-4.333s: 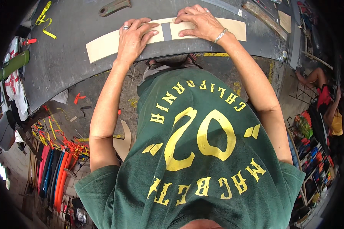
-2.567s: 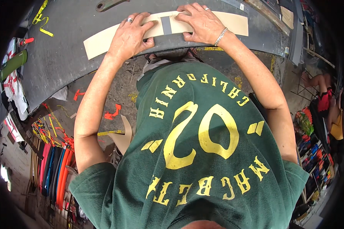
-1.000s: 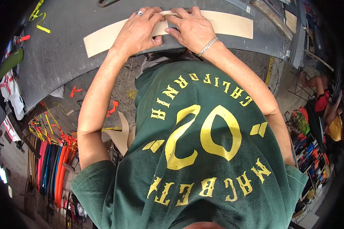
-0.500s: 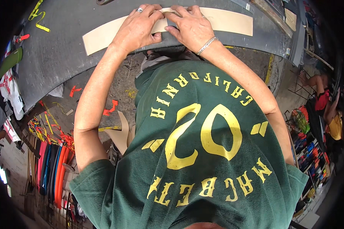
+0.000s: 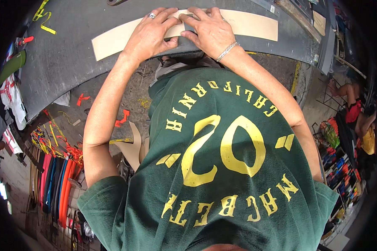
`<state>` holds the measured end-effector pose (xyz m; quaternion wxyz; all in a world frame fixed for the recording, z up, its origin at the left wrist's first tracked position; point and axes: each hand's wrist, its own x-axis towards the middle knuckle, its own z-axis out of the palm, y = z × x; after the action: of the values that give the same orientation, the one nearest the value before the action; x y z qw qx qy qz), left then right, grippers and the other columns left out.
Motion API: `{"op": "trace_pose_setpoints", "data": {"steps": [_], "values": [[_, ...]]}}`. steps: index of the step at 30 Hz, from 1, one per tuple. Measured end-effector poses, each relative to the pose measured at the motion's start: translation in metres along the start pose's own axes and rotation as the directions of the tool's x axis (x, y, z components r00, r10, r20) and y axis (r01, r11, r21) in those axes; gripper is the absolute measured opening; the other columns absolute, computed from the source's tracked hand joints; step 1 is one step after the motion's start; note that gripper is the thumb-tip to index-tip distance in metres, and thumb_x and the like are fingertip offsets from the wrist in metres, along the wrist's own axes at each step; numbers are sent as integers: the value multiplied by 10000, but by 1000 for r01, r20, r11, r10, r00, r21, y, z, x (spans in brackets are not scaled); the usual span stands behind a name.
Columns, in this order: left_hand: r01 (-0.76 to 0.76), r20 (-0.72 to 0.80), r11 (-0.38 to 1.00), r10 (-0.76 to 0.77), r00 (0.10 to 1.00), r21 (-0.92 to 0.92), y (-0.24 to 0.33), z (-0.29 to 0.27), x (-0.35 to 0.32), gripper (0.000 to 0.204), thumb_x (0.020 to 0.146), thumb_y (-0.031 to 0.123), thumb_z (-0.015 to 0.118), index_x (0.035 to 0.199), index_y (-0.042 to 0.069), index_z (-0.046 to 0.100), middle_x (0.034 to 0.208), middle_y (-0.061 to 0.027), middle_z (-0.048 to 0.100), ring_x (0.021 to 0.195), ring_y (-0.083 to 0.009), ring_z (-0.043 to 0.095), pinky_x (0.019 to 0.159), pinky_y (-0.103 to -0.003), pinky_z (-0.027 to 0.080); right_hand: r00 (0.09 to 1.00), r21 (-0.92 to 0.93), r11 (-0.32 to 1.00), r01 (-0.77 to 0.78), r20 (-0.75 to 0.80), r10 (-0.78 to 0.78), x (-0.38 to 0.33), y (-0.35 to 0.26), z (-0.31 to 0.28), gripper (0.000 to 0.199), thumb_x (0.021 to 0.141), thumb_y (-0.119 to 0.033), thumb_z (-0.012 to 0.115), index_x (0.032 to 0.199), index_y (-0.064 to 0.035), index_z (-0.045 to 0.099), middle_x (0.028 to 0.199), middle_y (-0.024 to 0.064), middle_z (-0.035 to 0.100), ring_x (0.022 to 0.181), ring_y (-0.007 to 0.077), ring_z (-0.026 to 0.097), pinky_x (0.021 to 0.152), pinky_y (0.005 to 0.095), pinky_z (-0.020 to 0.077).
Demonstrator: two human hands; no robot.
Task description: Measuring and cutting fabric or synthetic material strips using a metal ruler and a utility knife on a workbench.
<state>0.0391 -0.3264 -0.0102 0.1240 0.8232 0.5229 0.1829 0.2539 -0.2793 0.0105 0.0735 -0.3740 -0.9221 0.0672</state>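
Tan strip [image 5: 255,26], upper centre of frame on dark table [image 5: 63,62], long axis left-right. Left hand [image 5: 150,37] and right hand [image 5: 213,32] just beside each other over its middle, equally near; both unclenched, fingers spread on top.

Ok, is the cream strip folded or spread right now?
Spread: the cream strip reaches out flat on the dark table past the left hand and right hand. Hands partly cover its middle; cannot tell there.
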Motion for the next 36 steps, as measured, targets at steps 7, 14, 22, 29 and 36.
{"op": "trace_pose_setpoints", "data": {"steps": [7,14,22,29,36], "values": [[42,-19,999,-42,999,-17,-2,2,-3,457,799,279,784,1210,113,672,1448,-114,563,1341,-357,513,1127,-480,445,1000,14,1000,-21,6,21,0,0,6,412,933,-357,701,1333,-270,648,1367,-22,607,1106,328,578,897,411,592],[82,-9,996,-82,997,-21,-18,-14,-24,449,804,314,803,1218,163,717,1430,-90,581,1322,-340,529,1101,-475,451,999,25,999,-44,-12,45,1,-3,9,409,921,-339,718,1313,-232,670,1368,-23,604,1109,322,560,916,402,583],[130,33,991,-131,991,19,-45,-38,-58,458,798,337,818,1219,185,723,1410,-73,595,1306,-342,536,1087,-485,462,998,34,998,-62,7,61,0,-2,5,442,913,-337,727,1340,-249,653,1375,-28,601,1122,313,561,920,396,584],[108,32,994,-108,994,6,-48,-35,-56,474,788,351,828,1219,186,722,1415,-67,589,1311,-339,531,1084,-497,462,997,9,998,-68,30,67,-1,3,1,437,917,-341,723,1343,-269,655,1375,-32,601,1130,310,566,923,398,585],[118,-123,993,-116,986,4,-52,-48,-20,478,837,372,823,1244,148,710,1394,-97,594,1309,-353,530,1066,-506,467,995,26,996,-88,53,86,-4,9,-1,441,929,-355,713,1357,-273,652,1389,-32,596,1135,315,565,934,412,581]]}}
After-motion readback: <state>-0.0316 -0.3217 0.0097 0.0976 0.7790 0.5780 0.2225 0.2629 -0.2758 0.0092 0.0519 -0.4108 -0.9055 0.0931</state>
